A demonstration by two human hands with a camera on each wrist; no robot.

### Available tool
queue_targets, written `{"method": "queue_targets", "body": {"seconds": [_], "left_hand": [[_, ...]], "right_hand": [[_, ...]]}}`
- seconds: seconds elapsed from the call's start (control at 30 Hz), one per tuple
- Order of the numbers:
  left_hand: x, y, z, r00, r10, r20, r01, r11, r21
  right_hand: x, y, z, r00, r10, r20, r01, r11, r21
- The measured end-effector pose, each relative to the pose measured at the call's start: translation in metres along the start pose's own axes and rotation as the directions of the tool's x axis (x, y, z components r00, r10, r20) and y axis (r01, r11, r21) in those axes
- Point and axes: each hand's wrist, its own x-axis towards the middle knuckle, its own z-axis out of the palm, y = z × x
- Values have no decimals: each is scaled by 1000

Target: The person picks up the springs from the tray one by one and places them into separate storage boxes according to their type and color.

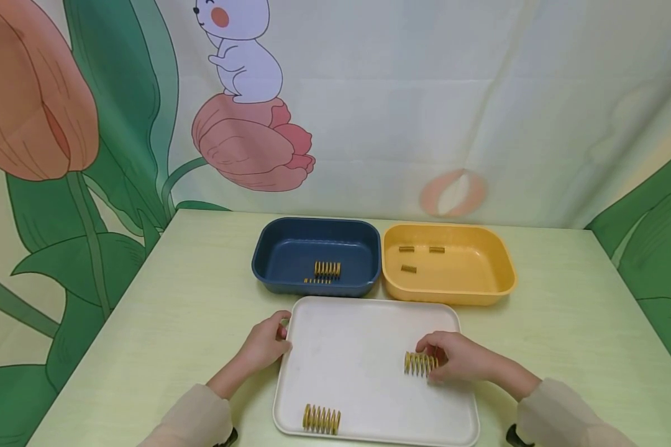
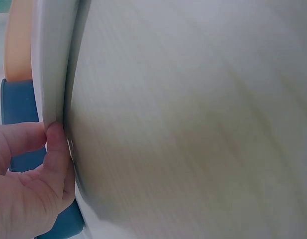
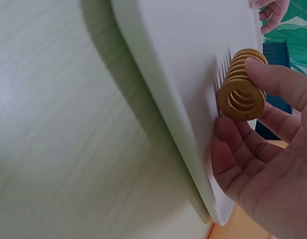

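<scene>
A white tray lies on the table. My left hand pinches its left edge between thumb and fingers; the left wrist view shows the fingertips on the rim. Over the tray's right part, my right hand holds a thick gold coil spring. In the right wrist view the thumb lies along this spring, with the fingers on its other side, close over the tray surface. Another thick coil spring lies near the tray's front left corner.
Behind the tray stand a blue bin and, to its right, a yellow bin, side by side. Two gold springs lie in the blue one, three small, thin springs in the yellow one. A printed curtain hangs behind the table.
</scene>
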Motion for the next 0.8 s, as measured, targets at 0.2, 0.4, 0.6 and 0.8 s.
{"method": "queue_targets", "body": {"seconds": [0.2, 0.4, 0.6, 0.8], "left_hand": [[0, -2, 0, 1000, 16, -10, -16, 1000, 4], [0, -2, 1, 1000, -3, -4, 3, 1000, -18], [1, -2, 1, 1000, -3, -8, 3, 1000, -12], [1, -2, 0, 1000, -7, -4, 7, 1000, -12]], "right_hand": [[0, 3, 2, 1000, 8, -8, -8, 1000, -11], [0, 3, 3, 1000, 16, -19, -16, 1000, -8], [0, -1, 1, 999, 27, -35, -28, 1000, -9], [0, -2, 0, 998, 34, -60, -34, 999, 8]]}}
